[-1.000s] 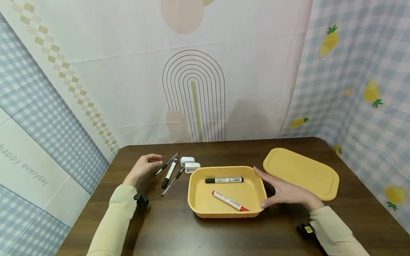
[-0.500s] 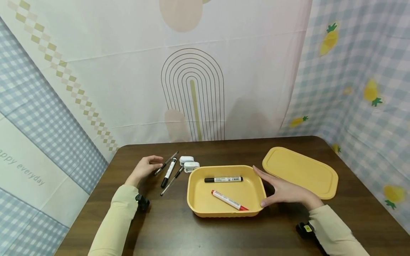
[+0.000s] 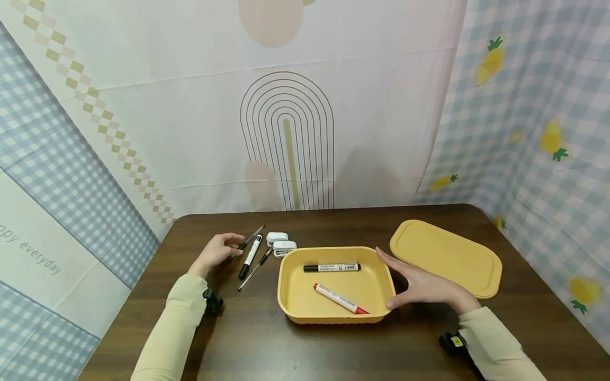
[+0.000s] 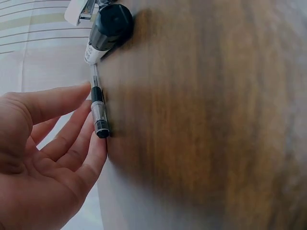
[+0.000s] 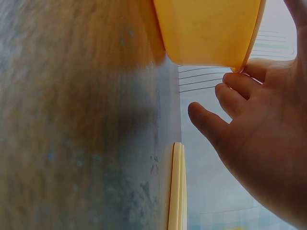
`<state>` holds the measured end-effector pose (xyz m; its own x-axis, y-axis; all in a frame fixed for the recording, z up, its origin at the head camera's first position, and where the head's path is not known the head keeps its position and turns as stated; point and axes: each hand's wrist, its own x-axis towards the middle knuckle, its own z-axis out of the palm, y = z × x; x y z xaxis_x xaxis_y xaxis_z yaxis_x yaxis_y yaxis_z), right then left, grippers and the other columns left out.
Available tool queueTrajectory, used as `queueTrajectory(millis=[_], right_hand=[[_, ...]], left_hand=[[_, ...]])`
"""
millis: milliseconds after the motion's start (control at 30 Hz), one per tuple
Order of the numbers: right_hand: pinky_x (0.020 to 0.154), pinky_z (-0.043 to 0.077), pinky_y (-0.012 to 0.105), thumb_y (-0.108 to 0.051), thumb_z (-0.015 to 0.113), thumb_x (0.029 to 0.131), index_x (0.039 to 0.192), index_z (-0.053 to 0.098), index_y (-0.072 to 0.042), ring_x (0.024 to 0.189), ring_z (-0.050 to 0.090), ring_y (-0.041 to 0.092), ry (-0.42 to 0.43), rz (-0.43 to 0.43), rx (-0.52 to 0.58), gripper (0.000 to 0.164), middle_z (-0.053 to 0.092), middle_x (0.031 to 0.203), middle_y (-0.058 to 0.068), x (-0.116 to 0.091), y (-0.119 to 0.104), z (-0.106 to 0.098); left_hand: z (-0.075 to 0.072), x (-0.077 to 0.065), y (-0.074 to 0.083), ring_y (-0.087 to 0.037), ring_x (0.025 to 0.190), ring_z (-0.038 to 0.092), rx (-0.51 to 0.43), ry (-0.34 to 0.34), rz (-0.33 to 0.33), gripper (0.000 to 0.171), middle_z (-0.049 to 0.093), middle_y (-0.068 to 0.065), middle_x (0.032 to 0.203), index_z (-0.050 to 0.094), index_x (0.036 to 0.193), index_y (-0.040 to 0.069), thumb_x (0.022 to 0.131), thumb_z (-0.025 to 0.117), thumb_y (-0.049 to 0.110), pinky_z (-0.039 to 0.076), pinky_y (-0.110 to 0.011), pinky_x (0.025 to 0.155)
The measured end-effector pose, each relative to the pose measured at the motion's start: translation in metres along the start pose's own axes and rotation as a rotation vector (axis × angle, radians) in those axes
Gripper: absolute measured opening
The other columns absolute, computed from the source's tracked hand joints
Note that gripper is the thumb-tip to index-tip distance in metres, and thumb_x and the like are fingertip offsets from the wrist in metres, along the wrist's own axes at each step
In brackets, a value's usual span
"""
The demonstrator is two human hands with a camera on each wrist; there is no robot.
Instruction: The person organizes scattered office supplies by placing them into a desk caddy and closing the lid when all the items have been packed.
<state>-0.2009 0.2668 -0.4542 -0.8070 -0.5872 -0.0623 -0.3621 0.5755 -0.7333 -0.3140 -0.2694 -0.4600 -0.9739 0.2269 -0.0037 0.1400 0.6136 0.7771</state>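
Note:
My left hand point(image 3: 216, 253) is at the left group of pens, thumb and fingers pinching a clear-barrelled gel pen point(image 4: 98, 106) with a black grip. The pen lies low at the table surface. Right beside it are a black-capped white marker point(image 3: 250, 257) and another gel pen point(image 3: 255, 270). My right hand point(image 3: 424, 283) spreads thumb and fingers along the right end of a yellow plastic box point(image 3: 295, 317), fingertips at its rim. Inside the box lie a black marker point(image 3: 332, 268) and a red marker point(image 3: 339, 298).
Two small white staplers point(image 3: 284, 246) sit behind the box's left corner. A flat yellow lid point(image 3: 448, 259) rests on the brown table point(image 3: 248, 344) at the right, behind the right hand. Printed cloth point(image 3: 381, 106) hangs along the table's back.
My left hand has moved slightly right onto the gel pen, and its thumb and fingers have closed around it. The right hand stays at the box.

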Motion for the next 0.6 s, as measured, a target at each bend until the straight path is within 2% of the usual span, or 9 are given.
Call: queueTrajectory(millis=[367,600], right_hand=[[0.110,0.026,0.066,-0.038,0.087,0.079,0.164,0.005,-0.028,0.149,0.016,0.039,0.008,-0.002,-0.011,0.118,0.009,0.167,0.013,0.0003,-0.0017,-0.0002],[0.110,0.026,0.067,-0.037,0.087,0.079,0.164,0.006,-0.022,0.149,0.016,0.038,0.008,-0.005,-0.007,0.118,0.009,0.168,0.013,0.0002,0.0002,0.0005]], left_hand=[[0.0013,-0.0003,-0.0006,-0.039,0.109,0.062,0.037,-0.010,-0.006,0.041,0.065,-0.026,0.124,0.065,0.125,-0.009,0.085,0.071,-0.005,0.051,-0.041,0.090],[0.0022,0.0014,-0.0004,-0.036,0.108,0.062,0.052,-0.010,-0.030,0.039,0.065,-0.024,0.124,0.065,0.126,-0.008,0.087,0.069,-0.004,0.049,-0.045,0.092]])
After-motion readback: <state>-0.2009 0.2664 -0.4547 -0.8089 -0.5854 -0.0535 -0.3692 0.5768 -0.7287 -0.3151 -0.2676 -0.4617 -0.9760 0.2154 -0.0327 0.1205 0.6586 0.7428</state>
